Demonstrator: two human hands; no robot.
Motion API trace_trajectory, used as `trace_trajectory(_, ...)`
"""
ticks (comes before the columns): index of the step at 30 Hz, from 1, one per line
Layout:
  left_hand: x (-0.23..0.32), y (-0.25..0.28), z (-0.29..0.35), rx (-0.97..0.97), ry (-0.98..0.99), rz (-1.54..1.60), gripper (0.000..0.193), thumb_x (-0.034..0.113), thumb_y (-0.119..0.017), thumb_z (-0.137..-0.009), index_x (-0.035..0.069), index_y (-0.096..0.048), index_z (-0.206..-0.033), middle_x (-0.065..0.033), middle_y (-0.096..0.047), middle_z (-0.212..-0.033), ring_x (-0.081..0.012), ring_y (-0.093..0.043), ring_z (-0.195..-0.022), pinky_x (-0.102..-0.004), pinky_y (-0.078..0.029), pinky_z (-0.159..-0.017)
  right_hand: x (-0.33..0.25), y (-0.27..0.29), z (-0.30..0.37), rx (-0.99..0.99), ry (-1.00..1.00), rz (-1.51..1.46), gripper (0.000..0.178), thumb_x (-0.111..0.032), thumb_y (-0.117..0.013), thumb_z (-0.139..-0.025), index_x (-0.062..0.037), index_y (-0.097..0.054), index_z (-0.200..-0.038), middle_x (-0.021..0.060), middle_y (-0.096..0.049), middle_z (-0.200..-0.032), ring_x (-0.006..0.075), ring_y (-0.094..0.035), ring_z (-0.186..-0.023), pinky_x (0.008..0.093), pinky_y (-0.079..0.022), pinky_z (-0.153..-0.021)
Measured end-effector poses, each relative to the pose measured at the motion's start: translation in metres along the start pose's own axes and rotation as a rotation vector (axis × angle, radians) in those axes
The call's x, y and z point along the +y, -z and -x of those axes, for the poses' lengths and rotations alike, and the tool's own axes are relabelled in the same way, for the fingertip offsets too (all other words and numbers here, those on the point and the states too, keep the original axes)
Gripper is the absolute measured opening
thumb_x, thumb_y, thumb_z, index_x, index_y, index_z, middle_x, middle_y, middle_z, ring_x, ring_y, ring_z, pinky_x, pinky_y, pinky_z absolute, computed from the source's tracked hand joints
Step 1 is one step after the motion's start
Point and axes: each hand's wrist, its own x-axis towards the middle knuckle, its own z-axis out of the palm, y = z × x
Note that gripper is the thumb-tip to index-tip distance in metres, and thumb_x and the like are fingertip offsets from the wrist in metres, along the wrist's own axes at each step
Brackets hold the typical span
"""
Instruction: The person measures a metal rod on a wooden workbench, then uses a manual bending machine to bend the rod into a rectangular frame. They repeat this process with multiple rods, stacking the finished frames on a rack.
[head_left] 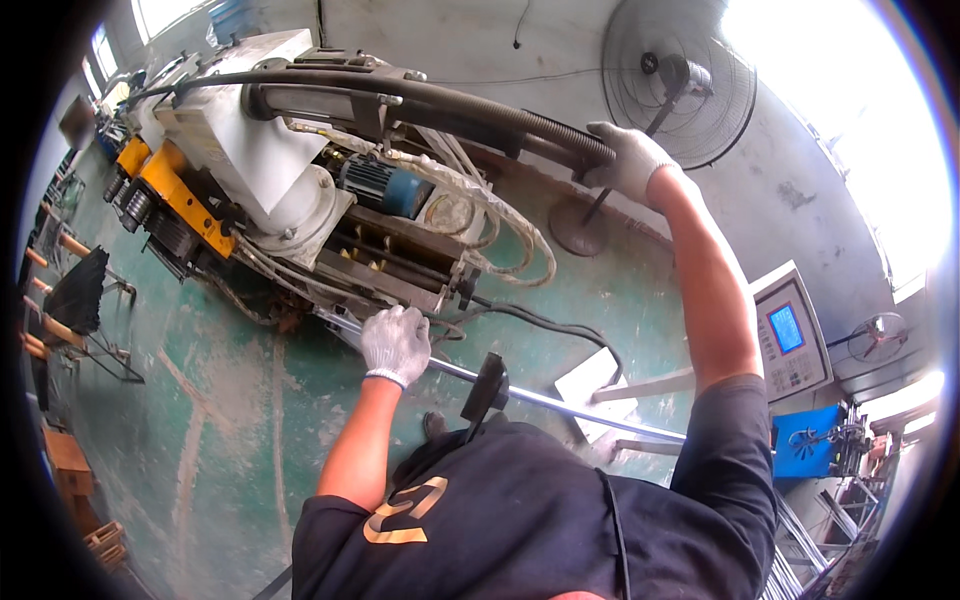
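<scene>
My left hand (396, 345), in a pale knit glove, is closed over a long shiny metal tube (540, 398). The tube slants from the near side of the machine, under my hand, across in front of my body to the right. Its left end is lost among the machine's lower parts. Farther off to the right, my gloved right hand (632, 165) is wrapped round the end of a dark ribbed bar (500, 115) that arches along the machine's top. The bending machine (250, 160) has a white body, an orange bracket (185, 200) and a blue motor (385, 187).
A large standing fan (680, 85) is behind my right hand. At the right stands a control panel (790, 330) with a lit blue screen. Cables (545, 320) trail over the green floor (240, 400). Racks with rollers (85, 290) and cardboard boxes (68, 465) stand at the left.
</scene>
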Motion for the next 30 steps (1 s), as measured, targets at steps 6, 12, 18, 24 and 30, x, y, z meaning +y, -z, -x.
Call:
trace_trajectory(6, -0.001, -0.003, -0.005, -0.036, 0.013, 0.036, 0.012, 0.020, -0.069, -0.081, 0.011, -0.066, -0.073, -0.0115, -0.066, -0.079, -0.0347, -0.066, -0.080, -0.0480, -0.052, -0.073, 0.013, 0.019, -0.024, -0.264, -0.003, -0.032, 0.061, -0.021, -0.073, -0.083, -0.0064, -0.055, -0.140, 0.0146, -0.069, -0.124, 0.0286, -0.064, -0.117, 0.0373, -0.049, -0.101)
trace_trajectory(12, -0.001, 0.002, -0.010, -0.109, 0.060, 0.158, 0.015, 0.025, -0.066, -0.086, 0.011, -0.068, -0.081, -0.0127, -0.070, -0.087, -0.0373, -0.066, -0.082, -0.0490, -0.052, -0.073, -0.007, 0.013, 0.002, -0.038, -0.029, -0.022, 0.078, -0.026, -0.081, -0.075, -0.0070, -0.051, -0.144, 0.0161, -0.067, -0.128, 0.0305, -0.061, -0.123, 0.0374, -0.048, -0.103)
trace_trajectory(18, 0.016, 0.006, -0.045, -0.480, 0.267, 1.038, 0.028, 0.026, -0.060, -0.098, 0.002, -0.068, -0.088, -0.0078, -0.064, -0.074, -0.0167, -0.061, -0.069, -0.0337, -0.053, -0.069, 0.003, 0.004, 0.014, 0.114, 0.004, -0.082, 0.069, -0.029, -0.080, -0.074, -0.0035, -0.058, -0.135, 0.0195, -0.069, -0.119, 0.0356, -0.064, -0.113, 0.0407, -0.050, -0.099)
trace_trajectory(24, 0.056, 0.032, -0.075, -0.654, 0.255, 1.418, 0.032, 0.030, -0.059, -0.101, 0.002, -0.067, -0.088, -0.0037, -0.065, -0.076, -0.0117, -0.060, -0.068, -0.0243, -0.049, -0.066, -0.020, -0.070, 0.085, 0.292, 0.407, -0.115, 0.029, -0.020, -0.072, -0.087, -0.0080, -0.069, -0.113, 0.0153, -0.071, -0.105, 0.0372, -0.067, -0.099, 0.0468, -0.053, -0.085)
trace_trajectory(30, 0.113, 0.022, -0.108, -0.653, 0.305, 1.764, 0.028, 0.027, -0.055, -0.104, 0.003, -0.068, -0.097, -0.0041, -0.064, -0.076, -0.0143, -0.061, -0.066, -0.0258, -0.048, -0.063, -0.020, -0.147, 0.123, 0.137, 0.139, -0.445, 0.018, -0.025, -0.063, -0.096, -0.0087, -0.069, -0.103, 0.0208, -0.068, -0.091, 0.0422, -0.065, -0.086, 0.0456, -0.052, -0.072)
